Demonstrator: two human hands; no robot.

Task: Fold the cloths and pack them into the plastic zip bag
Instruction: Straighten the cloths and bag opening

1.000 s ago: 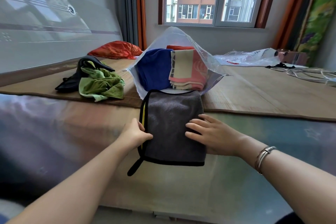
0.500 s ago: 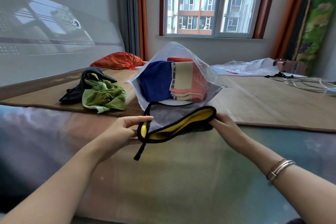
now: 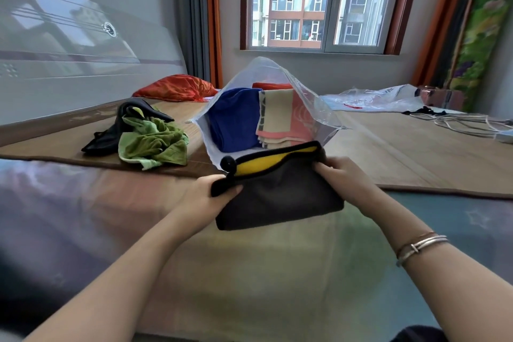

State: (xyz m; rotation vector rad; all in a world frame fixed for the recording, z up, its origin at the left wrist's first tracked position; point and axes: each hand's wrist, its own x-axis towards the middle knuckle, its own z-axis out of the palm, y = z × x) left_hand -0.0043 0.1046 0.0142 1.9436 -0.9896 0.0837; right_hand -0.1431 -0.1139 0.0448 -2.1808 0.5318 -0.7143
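A wide bed (image 3: 277, 272) with a woven straw mat (image 3: 402, 153) carries a clear plastic zip bag (image 3: 313, 103), standing open near the mat's near edge, with folded blue, pink-and-cream and red cloths inside. Just before its mouth, a folded grey cloth with yellow lining and black trim (image 3: 280, 194) is gripped at its left end by the left hand (image 3: 205, 194) and at its right end by the right hand (image 3: 341, 178), fingers curled round it. A crumpled green cloth (image 3: 152, 144) lies on a black one toward the mat's left edge.

No legible text or labels anywhere
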